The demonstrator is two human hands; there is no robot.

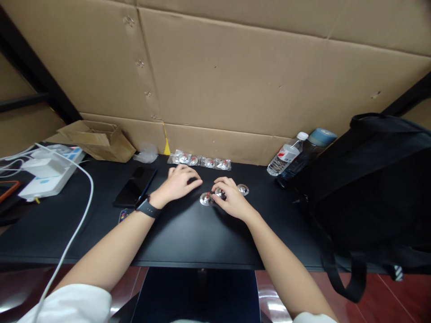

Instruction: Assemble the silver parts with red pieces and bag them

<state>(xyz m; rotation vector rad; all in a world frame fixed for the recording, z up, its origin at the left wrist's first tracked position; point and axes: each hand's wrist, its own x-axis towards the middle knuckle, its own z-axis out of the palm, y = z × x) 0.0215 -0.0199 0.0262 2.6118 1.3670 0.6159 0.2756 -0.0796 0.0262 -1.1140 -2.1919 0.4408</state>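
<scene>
Three silver discs with raised centres, which look like finger cymbals, lie in a row on the black table top. My right hand (232, 199) has its thumb and fingers closed around the middle finger cymbal (220, 193). To its left is the left finger cymbal (205, 199), with a bit of red at its centre; the right finger cymbal (243, 189) lies just beyond my knuckles. My left hand (180, 184) hovers or rests near the table, fingers bent and thumb apart, with nothing visible in it. Behind both hands, several finger cymbals in clear plastic packets (210, 163) form a row.
A black backpack (370, 193), a water bottle (286, 154) and a blue-lidded bottle (321, 137) stand right. To the left are a phone (135, 186), a paper bag (111, 141), a power strip (50, 179) and white cables. A cardboard wall (235, 80) closes the back.
</scene>
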